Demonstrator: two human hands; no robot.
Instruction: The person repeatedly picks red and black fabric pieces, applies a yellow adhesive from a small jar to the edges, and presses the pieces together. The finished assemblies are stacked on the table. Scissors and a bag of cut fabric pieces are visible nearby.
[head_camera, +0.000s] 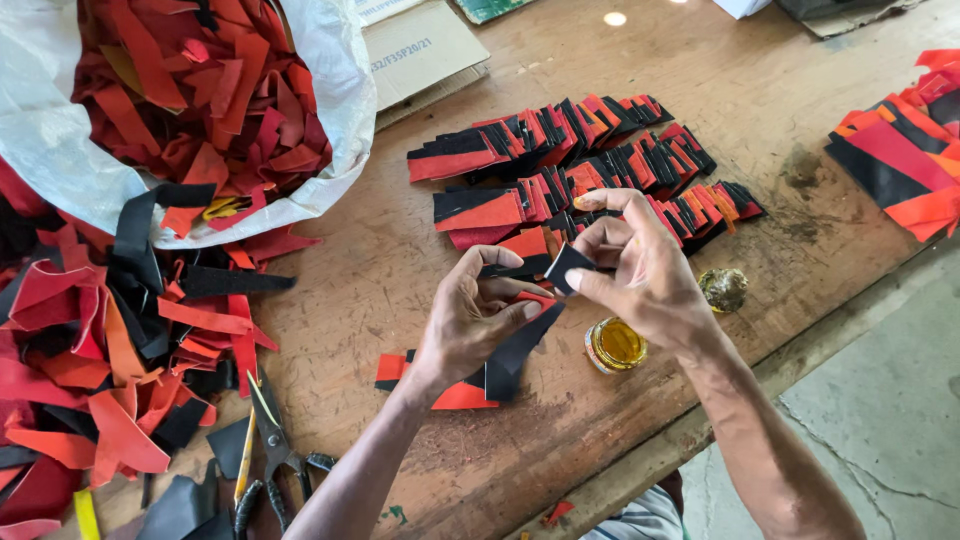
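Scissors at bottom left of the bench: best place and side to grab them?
Take the scissors by the dark looped handles at the near bench edge, coming from the near side. The blades point away toward the red and black scrap pile, and a yellow strip lies alongside on the left, so the right side is freer.

Pretty worn brown wooden worktable (760, 110) fills most of the view, scratched, with dark stains around 3 o'clock. Grey cracked concrete floor (890, 400) shows at 4 to 5 o'clock. A bright round light glare (614, 19) sits at 12 o'clock.
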